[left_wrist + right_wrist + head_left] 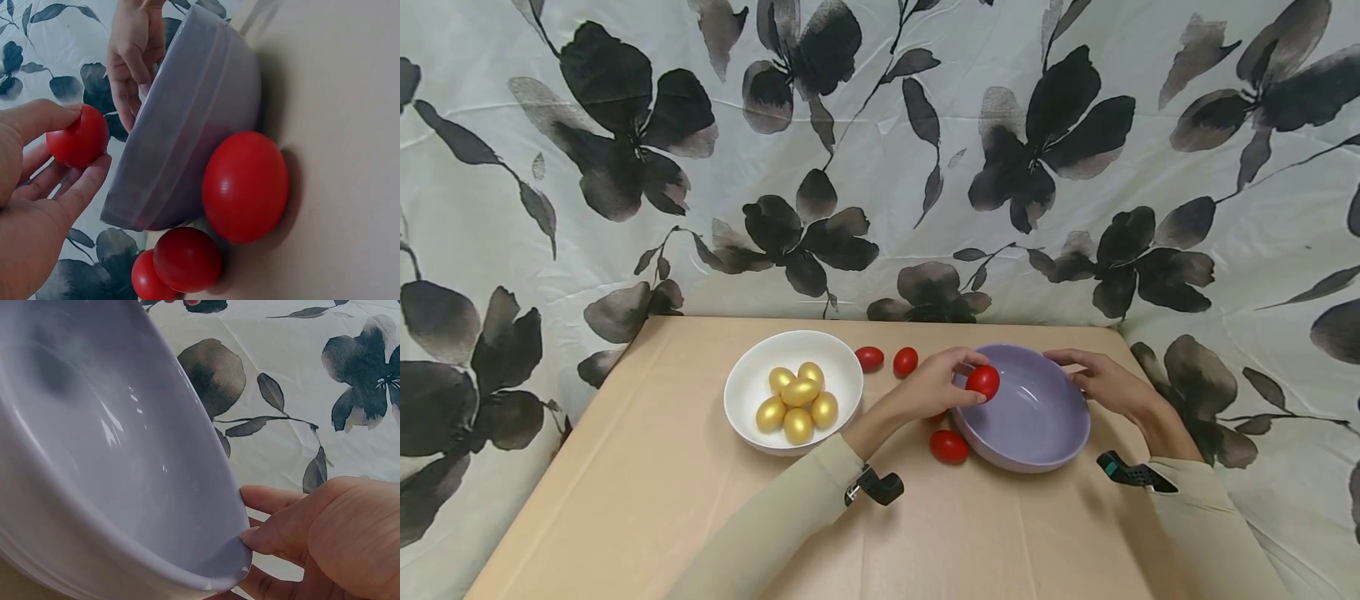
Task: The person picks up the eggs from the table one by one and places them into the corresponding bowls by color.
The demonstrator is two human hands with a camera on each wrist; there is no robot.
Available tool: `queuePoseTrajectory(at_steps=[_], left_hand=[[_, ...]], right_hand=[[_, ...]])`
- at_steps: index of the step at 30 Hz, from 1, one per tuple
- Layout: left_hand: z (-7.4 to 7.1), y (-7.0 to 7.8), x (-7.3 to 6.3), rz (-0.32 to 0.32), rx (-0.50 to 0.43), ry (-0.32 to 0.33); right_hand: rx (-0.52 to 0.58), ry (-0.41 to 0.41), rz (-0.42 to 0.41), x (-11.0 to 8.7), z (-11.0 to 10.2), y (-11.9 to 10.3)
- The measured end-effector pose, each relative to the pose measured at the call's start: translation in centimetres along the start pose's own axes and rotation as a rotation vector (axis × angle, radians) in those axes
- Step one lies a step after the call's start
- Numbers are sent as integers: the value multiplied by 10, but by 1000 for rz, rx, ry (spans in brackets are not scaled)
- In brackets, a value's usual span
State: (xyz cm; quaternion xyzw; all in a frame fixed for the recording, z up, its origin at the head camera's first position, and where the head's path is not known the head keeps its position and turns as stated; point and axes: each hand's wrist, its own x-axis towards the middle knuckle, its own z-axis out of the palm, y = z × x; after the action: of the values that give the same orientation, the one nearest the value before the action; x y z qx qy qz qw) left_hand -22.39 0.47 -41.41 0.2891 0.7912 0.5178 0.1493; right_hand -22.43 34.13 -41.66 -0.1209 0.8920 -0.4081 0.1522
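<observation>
A red egg (982, 382) is pinched between the thumb and fingertips of the left hand (934, 385), a light grip that leaves most of the shell showing, and it is held just over the near-left rim of the lavender bowl (1037, 433), above the bowl's hollow and not yet resting in it. The bowl's far-right rim is touched by the right hand (1105, 383); in the right wrist view the thumb is seen laid against the rim's outer edge with the fingers behind the wall, a hold that seems meant to steady the bowl and not to lift it, since the bowl sits flat on the tan-covered surface (625, 500). The bowl's inside appears bare. A second red egg (949, 447) lies on the surface touching or just beside the bowl's near-left wall, and two more red eggs (887, 361) lie together behind the left hand, between the two bowls. To the left, well apart from the hands, a white bowl (752, 392) holds a heap of golden eggs (797, 402). A cloth printed with dark flowers (880, 167) hangs behind the surface. Cream sleeves cover both forearms.
</observation>
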Motion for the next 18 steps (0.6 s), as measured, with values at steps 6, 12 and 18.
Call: queuePoseTrajectory(at_steps=[6,12,18], left_hand=[[-1,-2,7,6,31,-27],[0,-2,14,20,90,-59],[4,1,27,69,155,-123]], right_hand=[[9,-3,1,0,1,0],[16,-9,6,0,1,-2],[19,-13,7,0,0,-2]])
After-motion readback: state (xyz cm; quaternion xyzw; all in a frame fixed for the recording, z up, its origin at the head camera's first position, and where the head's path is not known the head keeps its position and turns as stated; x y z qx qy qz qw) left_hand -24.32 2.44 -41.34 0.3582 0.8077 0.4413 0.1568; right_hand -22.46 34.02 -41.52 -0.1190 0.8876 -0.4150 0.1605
